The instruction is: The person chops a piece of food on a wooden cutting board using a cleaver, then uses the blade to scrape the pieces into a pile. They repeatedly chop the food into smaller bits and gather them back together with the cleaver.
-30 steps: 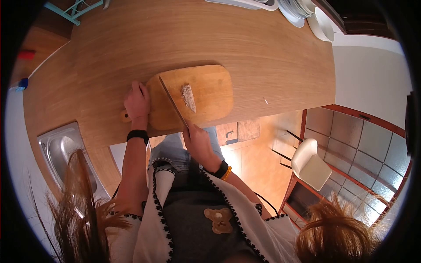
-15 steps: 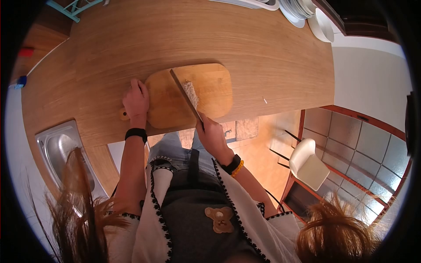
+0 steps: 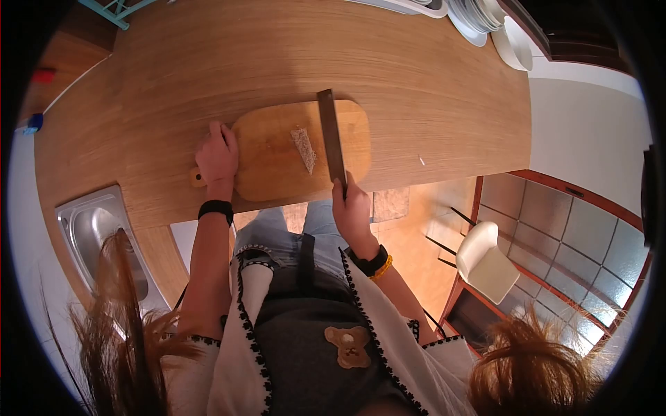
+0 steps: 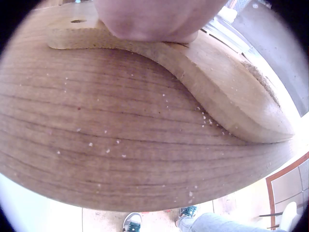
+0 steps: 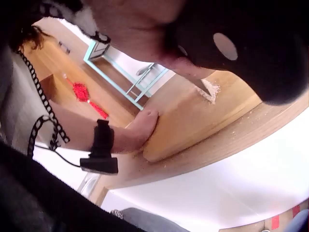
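A wooden cutting board (image 3: 270, 163) lies on the wooden counter (image 3: 388, 76), with a thin slice of grainy bread (image 3: 303, 149) near its middle. My left hand (image 3: 217, 158) rests on the board's left end beside the handle, fingers over its edge (image 4: 145, 21). My right hand (image 3: 352, 208) grips the handle of a long knife (image 3: 331, 135). The blade lies across the right half of the board, just right of the slice. The board (image 5: 193, 121) and the bread slice (image 5: 210, 90) also show in the right wrist view.
A steel sink (image 3: 97, 239) sits at the counter's near left. Stacked plates and a bowl (image 3: 485, 21) stand at the far right corner. A small scrap (image 3: 420, 160) lies on the counter right of the board. Crumbs (image 4: 120, 145) dot the counter. A white chair (image 3: 489, 260) stands below.
The right hand swung the knife from the left of the bread slice, over it, to its right side. The blade now points away. The left hand stayed on the board.
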{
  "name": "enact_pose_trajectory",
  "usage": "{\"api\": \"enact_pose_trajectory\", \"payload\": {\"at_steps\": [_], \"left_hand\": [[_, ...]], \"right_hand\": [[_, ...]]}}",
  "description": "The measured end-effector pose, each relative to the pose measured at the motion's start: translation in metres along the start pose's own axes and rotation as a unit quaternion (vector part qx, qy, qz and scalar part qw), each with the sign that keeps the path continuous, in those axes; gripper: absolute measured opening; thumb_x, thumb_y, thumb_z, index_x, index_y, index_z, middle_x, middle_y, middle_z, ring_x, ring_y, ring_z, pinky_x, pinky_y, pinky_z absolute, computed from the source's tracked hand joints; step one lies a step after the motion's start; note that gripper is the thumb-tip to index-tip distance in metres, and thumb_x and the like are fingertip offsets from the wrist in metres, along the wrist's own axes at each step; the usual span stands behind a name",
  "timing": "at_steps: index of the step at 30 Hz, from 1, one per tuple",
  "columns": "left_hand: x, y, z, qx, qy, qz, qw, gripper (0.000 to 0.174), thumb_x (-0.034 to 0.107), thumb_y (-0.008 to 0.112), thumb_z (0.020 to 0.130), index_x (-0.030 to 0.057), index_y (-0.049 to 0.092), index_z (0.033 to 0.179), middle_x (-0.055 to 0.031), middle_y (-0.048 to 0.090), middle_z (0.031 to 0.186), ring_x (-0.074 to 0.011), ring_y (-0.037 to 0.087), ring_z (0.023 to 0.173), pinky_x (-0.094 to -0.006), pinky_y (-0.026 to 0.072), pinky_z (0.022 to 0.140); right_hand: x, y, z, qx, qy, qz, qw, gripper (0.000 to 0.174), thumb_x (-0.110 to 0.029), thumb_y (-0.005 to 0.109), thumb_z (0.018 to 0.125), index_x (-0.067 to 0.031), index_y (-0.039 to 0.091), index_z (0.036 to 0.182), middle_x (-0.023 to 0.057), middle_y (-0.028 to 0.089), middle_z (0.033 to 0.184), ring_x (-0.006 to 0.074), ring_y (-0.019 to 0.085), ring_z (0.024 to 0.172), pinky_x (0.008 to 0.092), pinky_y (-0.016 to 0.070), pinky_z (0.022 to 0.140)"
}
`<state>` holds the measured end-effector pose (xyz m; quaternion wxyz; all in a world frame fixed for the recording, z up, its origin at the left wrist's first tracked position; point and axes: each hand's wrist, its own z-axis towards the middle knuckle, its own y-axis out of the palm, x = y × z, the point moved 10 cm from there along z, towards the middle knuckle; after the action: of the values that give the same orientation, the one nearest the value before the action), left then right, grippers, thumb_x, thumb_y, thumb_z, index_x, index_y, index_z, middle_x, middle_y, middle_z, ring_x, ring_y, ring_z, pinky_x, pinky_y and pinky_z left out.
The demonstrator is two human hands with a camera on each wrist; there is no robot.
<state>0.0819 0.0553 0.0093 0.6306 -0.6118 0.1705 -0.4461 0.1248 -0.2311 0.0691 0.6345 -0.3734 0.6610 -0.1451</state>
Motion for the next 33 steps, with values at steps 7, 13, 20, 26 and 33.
{"api": "enact_pose_trajectory", "payload": {"at_steps": [7, 13, 20, 26, 33], "left_hand": [[0.001, -0.002, 0.001, -0.010, -0.008, -0.002, 1.000, 0.015, 0.019, 0.049, 0.091, 0.0080, 0.049, 0.081, -0.0150, 0.059, 0.062, -0.0349, 0.059, 0.058, -0.0448, 0.0464, 0.052], [-0.003, 0.001, 0.000, -0.011, -0.012, -0.007, 1.000, 0.015, 0.020, 0.048, 0.091, 0.0081, 0.049, 0.082, -0.0155, 0.059, 0.063, -0.0353, 0.059, 0.059, -0.0458, 0.0462, 0.051], [-0.004, 0.003, 0.000, -0.012, -0.014, -0.007, 1.000, 0.015, 0.021, 0.048, 0.091, 0.0086, 0.049, 0.083, -0.0163, 0.059, 0.063, -0.0359, 0.059, 0.060, -0.0461, 0.0462, 0.052], [-0.005, 0.005, -0.001, -0.029, -0.027, -0.005, 0.999, 0.015, 0.020, 0.049, 0.091, 0.0080, 0.049, 0.082, -0.0157, 0.059, 0.064, -0.0355, 0.059, 0.061, -0.0460, 0.0460, 0.052], [-0.002, -0.001, 0.000, 0.010, 0.000, -0.011, 1.000, 0.015, 0.019, 0.049, 0.090, 0.0076, 0.049, 0.081, -0.0152, 0.058, 0.062, -0.0350, 0.058, 0.058, -0.0453, 0.0457, 0.051]], "right_hand": [[0.018, 0.011, 0.002, -0.036, 0.043, -0.060, 0.997, 0.027, -0.006, 0.048, 0.091, -0.0007, 0.051, 0.117, 0.0230, 0.060, 0.073, 0.0394, 0.060, 0.066, 0.0453, 0.0460, 0.054], [0.003, 0.021, -0.004, 0.004, -0.034, -0.070, 0.997, 0.026, -0.008, 0.049, 0.090, -0.0024, 0.052, 0.116, 0.0215, 0.057, 0.066, 0.0374, 0.058, 0.059, 0.0436, 0.0433, 0.050], [0.005, 0.022, -0.002, -0.022, 0.010, -0.064, 0.998, 0.026, -0.009, 0.048, 0.090, -0.0024, 0.052, 0.115, 0.0218, 0.057, 0.065, 0.0387, 0.058, 0.058, 0.0451, 0.0430, 0.050], [0.002, 0.038, -0.013, -0.049, 0.016, -0.075, 0.996, 0.031, -0.009, 0.048, 0.090, -0.0002, 0.050, 0.120, 0.0234, 0.062, 0.076, 0.0404, 0.061, 0.066, 0.0451, 0.0483, 0.056], [0.003, 0.040, -0.013, -0.053, 0.041, -0.047, 0.997, 0.028, -0.007, 0.048, 0.090, -0.0001, 0.051, 0.117, 0.0235, 0.059, 0.070, 0.0393, 0.060, 0.062, 0.0445, 0.0460, 0.052]]}}
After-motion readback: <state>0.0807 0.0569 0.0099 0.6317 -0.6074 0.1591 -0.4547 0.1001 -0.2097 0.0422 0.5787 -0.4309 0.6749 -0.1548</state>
